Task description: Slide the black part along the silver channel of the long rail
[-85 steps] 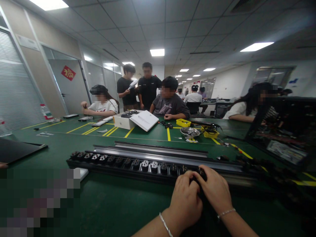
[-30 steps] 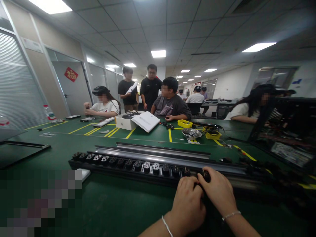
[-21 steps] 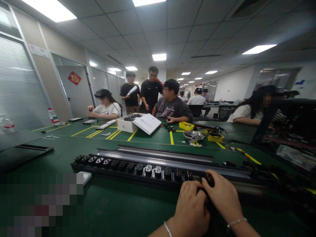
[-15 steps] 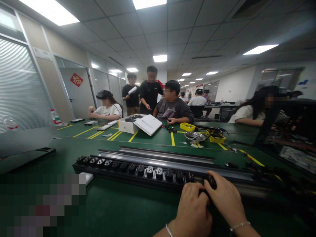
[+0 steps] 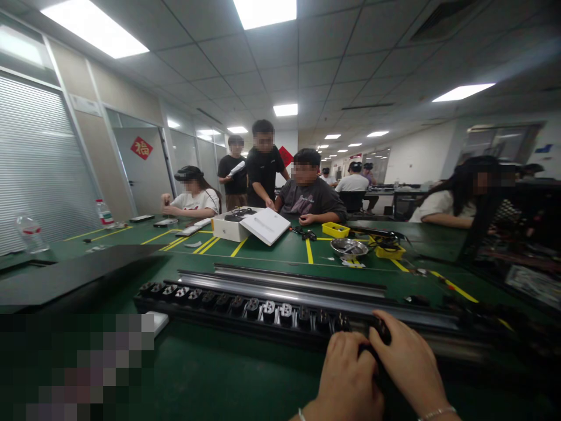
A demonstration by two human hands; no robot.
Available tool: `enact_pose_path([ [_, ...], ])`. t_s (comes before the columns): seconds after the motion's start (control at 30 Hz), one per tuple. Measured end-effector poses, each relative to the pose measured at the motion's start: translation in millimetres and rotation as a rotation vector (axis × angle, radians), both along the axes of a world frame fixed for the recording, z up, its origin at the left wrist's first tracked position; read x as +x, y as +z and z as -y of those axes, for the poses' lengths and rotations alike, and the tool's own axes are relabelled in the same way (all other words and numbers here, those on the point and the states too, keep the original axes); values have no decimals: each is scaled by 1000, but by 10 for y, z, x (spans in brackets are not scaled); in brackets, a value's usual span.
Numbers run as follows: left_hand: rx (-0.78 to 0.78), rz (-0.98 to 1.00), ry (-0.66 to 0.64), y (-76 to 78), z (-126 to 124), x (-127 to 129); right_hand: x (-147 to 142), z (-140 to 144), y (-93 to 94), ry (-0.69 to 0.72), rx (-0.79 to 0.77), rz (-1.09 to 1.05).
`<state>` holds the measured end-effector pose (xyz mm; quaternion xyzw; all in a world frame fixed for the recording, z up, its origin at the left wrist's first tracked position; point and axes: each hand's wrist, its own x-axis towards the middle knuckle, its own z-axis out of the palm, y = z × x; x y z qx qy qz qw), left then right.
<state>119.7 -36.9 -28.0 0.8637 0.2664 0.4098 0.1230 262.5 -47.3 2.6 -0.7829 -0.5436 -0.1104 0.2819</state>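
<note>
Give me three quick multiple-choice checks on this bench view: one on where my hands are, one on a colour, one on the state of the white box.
1. Where do the left hand and right hand rest?
A. On the white box
B. At the right part of the black socket strip
C. On the water bottle

2. What colour is the small tray beside the metal bowl?
A. Yellow
B. Red
C. Blue

3. How is the white box on the far side of the table?
A. Taped shut
B. Crushed flat
C. Open, with its lid leaning on it

Answers: 1 B, both hands press together on a dark socket piece in the strip; 2 A, the tray is bright yellow; 3 C, the lid is off and dark contents show.
</note>
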Motion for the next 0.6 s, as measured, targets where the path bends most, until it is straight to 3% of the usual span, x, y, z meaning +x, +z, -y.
enact_pose_path([
  [0.37,-11,-26,2,-24,7,-19,43,11,16,-53,10,38],
  [0.6,-40,-54,-5,51,52,-49,18,42,-3,-61,22,66],
])
